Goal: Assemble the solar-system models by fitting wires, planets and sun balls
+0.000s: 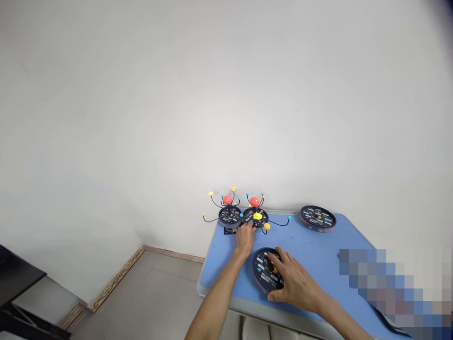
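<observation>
Two solar-system models stand at the far edge of the blue table (311, 245). Each has a black round base, an orange-red ball on top and thin black arms tipped with small coloured balls. My left hand (245, 236) reaches to the front of the right model (255, 215), fingers touching its base beside the left model (230, 213); whether they grip it is hidden. Nearer to me, my right hand (292, 281) lies with spread fingers over a bare black round base (266, 270) printed with coloured labels.
Another black round base (317, 217) sits at the table's far right. A white wall rises right behind the table. The tiled floor (148, 293) lies to the left, with a dark piece of furniture (17, 283) at the lower left. A blurred patch covers the lower right.
</observation>
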### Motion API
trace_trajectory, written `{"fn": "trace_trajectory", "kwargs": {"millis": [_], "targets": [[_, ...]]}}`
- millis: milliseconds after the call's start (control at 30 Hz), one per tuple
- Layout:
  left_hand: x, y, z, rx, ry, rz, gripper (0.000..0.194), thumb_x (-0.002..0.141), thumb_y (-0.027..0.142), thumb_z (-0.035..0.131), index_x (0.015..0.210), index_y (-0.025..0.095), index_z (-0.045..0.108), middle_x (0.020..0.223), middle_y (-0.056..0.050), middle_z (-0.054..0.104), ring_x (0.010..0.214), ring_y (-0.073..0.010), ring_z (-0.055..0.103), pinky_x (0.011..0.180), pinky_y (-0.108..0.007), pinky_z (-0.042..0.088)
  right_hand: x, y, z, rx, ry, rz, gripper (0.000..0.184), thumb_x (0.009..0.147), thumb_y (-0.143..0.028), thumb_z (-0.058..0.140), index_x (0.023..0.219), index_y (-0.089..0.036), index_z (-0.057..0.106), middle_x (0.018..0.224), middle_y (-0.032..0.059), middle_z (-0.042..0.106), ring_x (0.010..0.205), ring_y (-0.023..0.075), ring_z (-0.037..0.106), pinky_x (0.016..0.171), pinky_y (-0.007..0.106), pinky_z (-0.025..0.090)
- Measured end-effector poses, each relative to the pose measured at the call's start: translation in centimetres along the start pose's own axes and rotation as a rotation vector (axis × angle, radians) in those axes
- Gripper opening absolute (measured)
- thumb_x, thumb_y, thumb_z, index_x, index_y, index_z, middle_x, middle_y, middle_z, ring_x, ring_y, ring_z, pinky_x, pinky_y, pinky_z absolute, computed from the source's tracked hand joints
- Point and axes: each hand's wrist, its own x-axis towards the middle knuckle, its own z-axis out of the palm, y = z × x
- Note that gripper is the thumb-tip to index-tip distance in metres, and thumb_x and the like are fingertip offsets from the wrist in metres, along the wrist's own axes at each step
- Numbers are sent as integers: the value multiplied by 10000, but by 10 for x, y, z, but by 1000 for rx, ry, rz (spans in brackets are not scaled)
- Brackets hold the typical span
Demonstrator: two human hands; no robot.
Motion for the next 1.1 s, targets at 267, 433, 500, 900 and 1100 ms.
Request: {"fn": "trace_trajectory", "kwargs": {"millis": [267,433,500,900,1100], "targets": [[1,17,0,101,-41,-24,217,965,259,558,1113,184,698,1066,-127,749,1024,-244,702,842,-291,492,1,3,4,8,34,-12,915,559,-419,837,1399,-230,530,1505,177,408,1336,424,431,1086,525,375],[2,22,1,144,-47,-21,230,973,272,544,1097,161,702,1032,-144,749,1005,-251,709,833,-298,505,0,2,2,12,24,-2,914,558,-419,836,1397,-221,533,1506,180,405,1336,420,430,1087,513,378],[3,22,2,156,-49,-15,231,968,277,552,1089,154,706,1030,-146,750,995,-254,712,829,-301,509,0,1,1,11,15,2,928,559,-417,835,1402,-184,527,1513,207,390,1335,422,431,1089,506,378],[12,26,5,204,-81,8,258,964,302,552,1104,159,715,1010,-153,747,990,-263,709,846,-327,522,0,0,-1,-5,-4,6,917,573,-424,833,1407,-208,517,1519,191,384,1345,415,425,1093,504,372],[16,36,4,219,-113,-5,262,971,314,547,1117,167,707,1037,-157,730,1028,-250,694,869,-315,514,-1,-3,-5,-39,-57,21,949,613,-437,809,1444,-127,471,1546,231,325,1380,411,380,1119,473,343]]}}
